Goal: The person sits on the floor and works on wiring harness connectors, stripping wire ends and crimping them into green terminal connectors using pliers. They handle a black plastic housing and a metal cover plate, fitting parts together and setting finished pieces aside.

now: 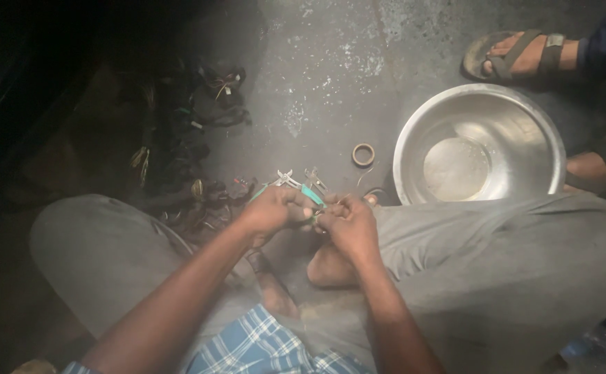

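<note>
Seated person viewed from above, legs in grey trousers (497, 270) folded on a dark concrete floor (317, 83). Landmark: the steel bowl (414, 138), standing upright on the floor and showing a bare inside. To the left of the bowl, well apart from it, lies a heap of dark wiring (192, 138) with coloured ends. Beyond the bowl's far rim rests another person's sandalled foot (524, 54). Just left of the bowl, the left hand (272, 210) has its grip clamped on pliers (296, 187) with green handles, jaws pointing away from the body. The right hand (350, 223), touching the left, has its fingers pinched together on a thin wire (331, 206), only partly visible. Near the bowl's left rim a small ring of tape (363, 154) lies flat.
</note>
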